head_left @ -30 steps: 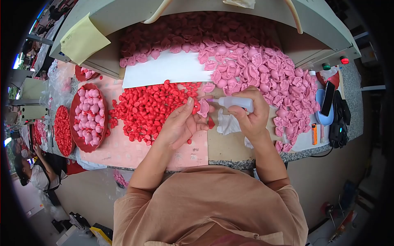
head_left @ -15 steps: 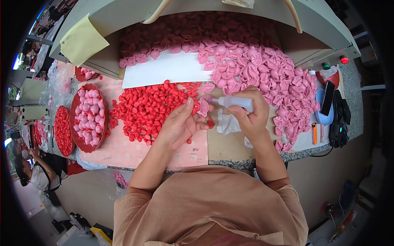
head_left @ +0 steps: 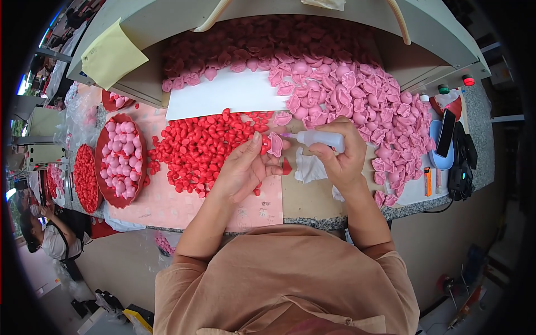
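Between the thumb and fingers of my left hand is a pink ruffled plastic piece, with a small red piece beside it near the thumb. My right hand is wrapped round a translucent squeeze bottle. The bottle lies nearly level, its thin nozzle pointing left and ending close to the pink piece's upper edge; whether they touch I cannot tell. A heap of red pieces lies left of my left hand. Beyond my right hand spreads a large pile of pink pieces.
A red scalloped tray of pink balls stands left, next to a tray of red pieces. A grey hood overhangs the back. White tissue lies between my hands. Right are a phone and an orange lighter.
The pink piece in my left hand has shifted and turned very slightly. My right hand and the bottle stay almost where they were.
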